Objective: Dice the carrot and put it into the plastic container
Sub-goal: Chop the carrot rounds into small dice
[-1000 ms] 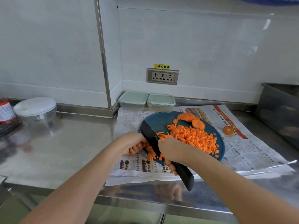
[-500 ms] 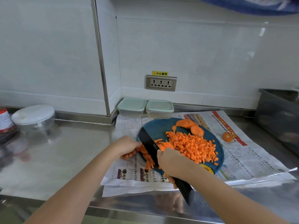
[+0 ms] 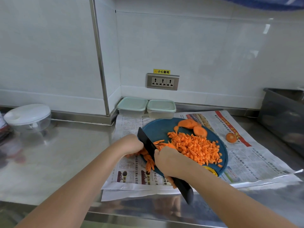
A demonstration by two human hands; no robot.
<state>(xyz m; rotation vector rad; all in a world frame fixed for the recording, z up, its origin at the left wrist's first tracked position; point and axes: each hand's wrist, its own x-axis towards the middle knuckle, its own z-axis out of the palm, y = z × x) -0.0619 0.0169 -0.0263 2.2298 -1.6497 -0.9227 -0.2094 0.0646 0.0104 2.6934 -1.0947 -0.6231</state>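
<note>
The right hand [image 3: 171, 162] grips the handle of a black knife [image 3: 146, 141], whose blade lies across the left edge of a round blue cutting board [image 3: 158, 129]. The left hand [image 3: 131, 143], just beside the blade, holds a bundle of carrot strips [image 3: 149, 162] down with curled fingers. A heap of diced carrot [image 3: 197, 148] covers the middle and right of the board, with a few thick carrot slices [image 3: 199, 131] at its far side and a carrot end [image 3: 231, 137] lying apart on the newspaper [image 3: 250, 155] spread on the steel counter [image 3: 65, 153]. Two lidded plastic containers [image 3: 161, 108] stand side by side against the wall [image 3: 197, 55], just beyond the board.
</note>
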